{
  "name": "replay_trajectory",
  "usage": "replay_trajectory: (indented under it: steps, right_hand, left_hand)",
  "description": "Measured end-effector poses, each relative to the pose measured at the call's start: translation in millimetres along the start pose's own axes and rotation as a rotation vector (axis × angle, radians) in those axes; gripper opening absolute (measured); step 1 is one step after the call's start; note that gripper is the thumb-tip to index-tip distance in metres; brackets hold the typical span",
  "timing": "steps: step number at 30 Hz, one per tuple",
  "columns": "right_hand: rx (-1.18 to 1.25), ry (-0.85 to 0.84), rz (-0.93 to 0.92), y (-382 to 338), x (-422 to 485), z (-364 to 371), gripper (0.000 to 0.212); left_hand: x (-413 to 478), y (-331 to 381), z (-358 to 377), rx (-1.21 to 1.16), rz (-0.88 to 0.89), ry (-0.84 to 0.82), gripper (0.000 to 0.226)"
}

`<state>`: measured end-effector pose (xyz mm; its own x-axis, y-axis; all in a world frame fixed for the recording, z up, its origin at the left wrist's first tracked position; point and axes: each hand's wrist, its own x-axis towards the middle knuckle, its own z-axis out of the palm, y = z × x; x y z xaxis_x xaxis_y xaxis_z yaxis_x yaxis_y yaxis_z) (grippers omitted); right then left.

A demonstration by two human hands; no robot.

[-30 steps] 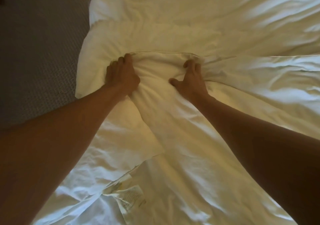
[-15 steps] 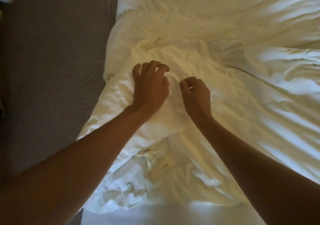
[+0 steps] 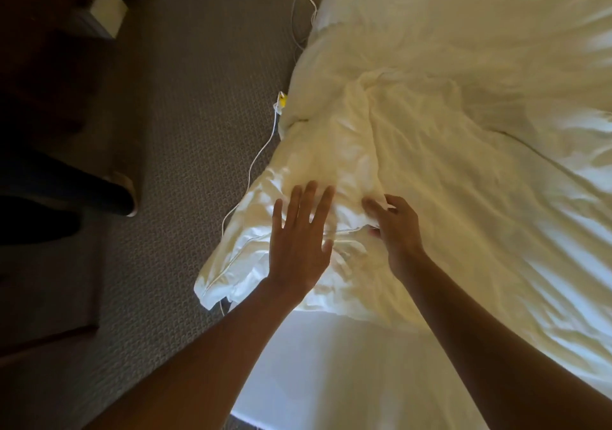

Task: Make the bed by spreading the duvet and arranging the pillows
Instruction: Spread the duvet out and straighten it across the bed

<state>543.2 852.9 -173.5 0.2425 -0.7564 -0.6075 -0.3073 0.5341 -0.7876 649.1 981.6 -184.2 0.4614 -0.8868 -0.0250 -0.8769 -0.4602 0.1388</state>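
Observation:
A white duvet [image 3: 463, 171] lies rumpled across the bed, with one corner hanging over the left edge toward the floor. My left hand [image 3: 299, 240] is above that corner with its fingers straight and spread, holding nothing. Just to its right, my right hand [image 3: 394, 224] pinches a fold of the duvet at its seamed edge. The bare white bed sheet [image 3: 331, 370] shows below the duvet between my forearms. No pillow can be told apart in the bedding.
Grey patterned carpet [image 3: 172, 164] runs along the left of the bed. A thin white cable [image 3: 251, 164] with a yellow-tagged plug [image 3: 280, 100] trails on it beside the duvet. Dark wooden furniture [image 3: 43, 65] and a shoe [image 3: 127, 194] stand at the far left.
The view has swung left, showing more floor. My left hand has let go of the duvet and opened flat. My right hand has taken a pinch of the duvet edge nearer the corner.

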Motion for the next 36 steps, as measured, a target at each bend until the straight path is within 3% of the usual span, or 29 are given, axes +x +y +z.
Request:
replay_trajectory:
  steps: [3, 9, 11, 14, 20, 26, 32, 36]
  right_hand:
    - [0.004, -0.065, -0.02, -11.5, -9.8, 13.0, 0.019]
    - [0.053, -0.159, -0.064, -40.6, -25.5, 64.2, 0.006]
    - [0.046, -0.152, -0.08, -43.9, -26.5, 83.8, 0.006]
    - [0.131, -0.136, -0.073, -47.1, -30.4, 113.4, 0.027]
    - [0.254, 0.013, -0.015, -35.7, -27.6, 180.3, 0.042]
    - [0.28, 0.205, 0.041, -12.7, -19.7, 253.5, 0.025]
    - [0.322, 0.317, 0.121, 11.6, -14.0, 311.9, 0.016]
    - [0.369, 0.389, 0.194, 28.2, -11.4, 326.6, 0.013]
  left_hand:
    - [3.6, -3.8, -6.5, -0.063, -0.047, -0.022, 0.097]
    - [24.6, -20.5, -29.5, -0.311, -0.126, 0.077, 0.072]
    - [30.1, -36.3, -36.0, -0.44, -0.145, 0.116, 0.064]
    - [43.4, -67.2, -42.9, -0.697, -0.18, 0.091, 0.051]
    - [87.7, -136.3, -41.1, -0.878, -0.228, 0.024, 0.037]
    - [128.8, -197.8, -39.1, -0.981, -0.318, -0.109, 0.031]
    - [175.5, -258.0, -41.1, -1.213, -0.681, -0.232, 0.028]
    - [208.1, -293.4, -37.0, -1.206, -0.764, -0.325, 0.027]
